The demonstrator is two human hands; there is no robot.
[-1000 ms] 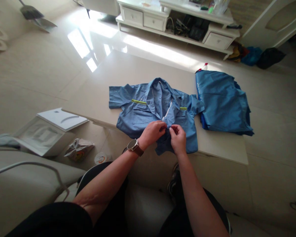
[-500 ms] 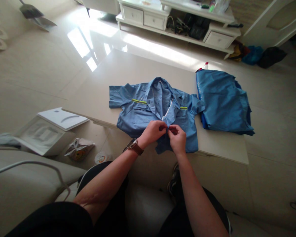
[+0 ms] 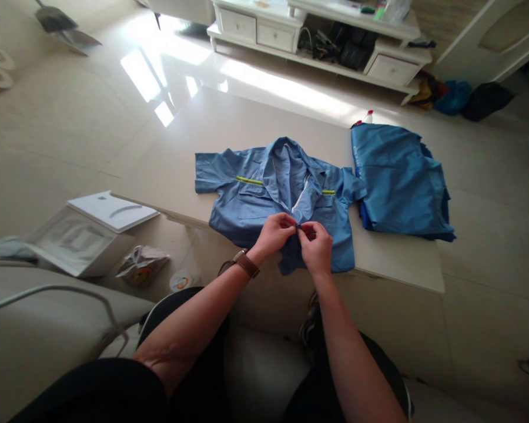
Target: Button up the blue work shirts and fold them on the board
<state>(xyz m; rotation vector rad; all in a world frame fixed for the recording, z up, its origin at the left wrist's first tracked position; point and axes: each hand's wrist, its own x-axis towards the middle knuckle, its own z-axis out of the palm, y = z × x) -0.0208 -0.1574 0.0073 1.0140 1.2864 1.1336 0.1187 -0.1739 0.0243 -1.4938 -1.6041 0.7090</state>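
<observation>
A blue short-sleeved work shirt (image 3: pixel 255 202) with yellow-green chest stripes lies face up on the table, its collar pointing away from me and its neck open. My left hand (image 3: pixel 277 236), with a brown-strapped watch on the wrist, pinches the shirt's front edge. Close against it, my right hand (image 3: pixel 316 245) pinches the same front placket from the other side. The fingertips of both hands nearly meet there; the small part between them is too hidden to make out. The shirt's hem hangs over the near table edge.
The pale table (image 3: pixel 171 147) reaches away to the far left. A folded stack of blue clothes (image 3: pixel 397 182) lies on its right side, with a red-capped bottle (image 3: pixel 369 117) behind. On the floor at left stand an open white box (image 3: pixel 83 235) and a plastic bag (image 3: pixel 141 264).
Both hands stay at the shirt's front and the fingers shift only slightly. My left wrist has turned a little. The shirt and the stack lie as before.
</observation>
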